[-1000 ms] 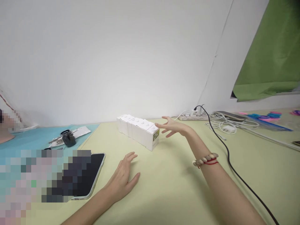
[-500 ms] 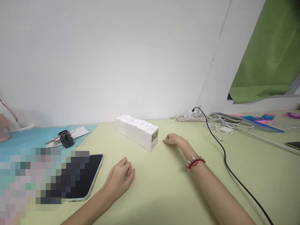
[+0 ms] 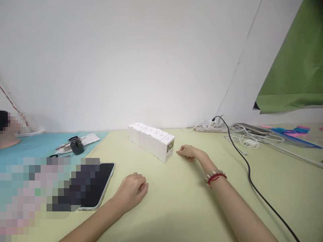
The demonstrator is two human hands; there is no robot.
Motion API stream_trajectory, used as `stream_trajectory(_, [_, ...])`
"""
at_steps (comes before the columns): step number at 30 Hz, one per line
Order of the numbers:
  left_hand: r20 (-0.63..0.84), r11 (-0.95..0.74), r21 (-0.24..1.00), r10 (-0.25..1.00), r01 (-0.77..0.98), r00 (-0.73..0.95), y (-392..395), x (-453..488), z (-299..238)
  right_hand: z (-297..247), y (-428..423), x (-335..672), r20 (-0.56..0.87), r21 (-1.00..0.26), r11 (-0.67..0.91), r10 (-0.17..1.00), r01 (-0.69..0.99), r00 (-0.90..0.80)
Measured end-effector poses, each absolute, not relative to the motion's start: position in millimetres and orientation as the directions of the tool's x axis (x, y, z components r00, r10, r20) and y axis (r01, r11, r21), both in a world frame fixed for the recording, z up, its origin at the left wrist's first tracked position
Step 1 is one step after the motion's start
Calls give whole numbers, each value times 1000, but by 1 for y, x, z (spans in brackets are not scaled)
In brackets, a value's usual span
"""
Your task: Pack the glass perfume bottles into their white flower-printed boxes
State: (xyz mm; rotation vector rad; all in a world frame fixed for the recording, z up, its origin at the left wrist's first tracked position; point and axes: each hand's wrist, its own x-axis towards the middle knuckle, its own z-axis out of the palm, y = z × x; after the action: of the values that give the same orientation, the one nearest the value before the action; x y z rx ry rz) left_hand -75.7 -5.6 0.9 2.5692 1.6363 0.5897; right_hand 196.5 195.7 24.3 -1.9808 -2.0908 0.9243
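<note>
A row of several small white boxes [image 3: 151, 140] stands on the pale green table [image 3: 181, 198], running back to the left. My right hand [image 3: 188, 152] rests on the table just right of the nearest box, fingers curled in, nothing in it. A bead bracelet and a red string circle that wrist. My left hand [image 3: 132, 188] lies on the table in front of the boxes, fingers loosely curled under, also holding nothing. A dark phone [image 3: 94, 186] lies flat just left of it.
A black cable [image 3: 254, 188] runs across the table on the right to a power strip [image 3: 210, 127] by the wall. White cables and coloured rings lie at the far right. A blue mat [image 3: 40, 148] with a small black jar [image 3: 75, 145] is at left.
My right hand has dropped from the air beside the nearest box to the table and curled shut. My left hand's fingers have curled in from flat.
</note>
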Motion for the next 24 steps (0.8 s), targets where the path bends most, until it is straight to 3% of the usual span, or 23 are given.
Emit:
stream_trajectory(6, [337, -457, 239, 866, 857, 368, -6, -75, -1, 19, 199, 203, -303, -590, -35, 936, 807, -181])
stream_trajectory(11, [340, -451, 225, 867, 864, 364, -7, -74, 0, 17, 200, 206, -276, -585, -21, 945, 811, -175])
stream_trajectory(17, [339, -444, 210, 868, 871, 361, -7, -72, 0, 20, 196, 201, -175, -457, 23, 978, 889, -115])
stream_trajectory(24, [351, -473, 227, 855, 851, 382, -5, -74, 0, 7, 181, 174, 95, -250, 25, 995, 968, -1])
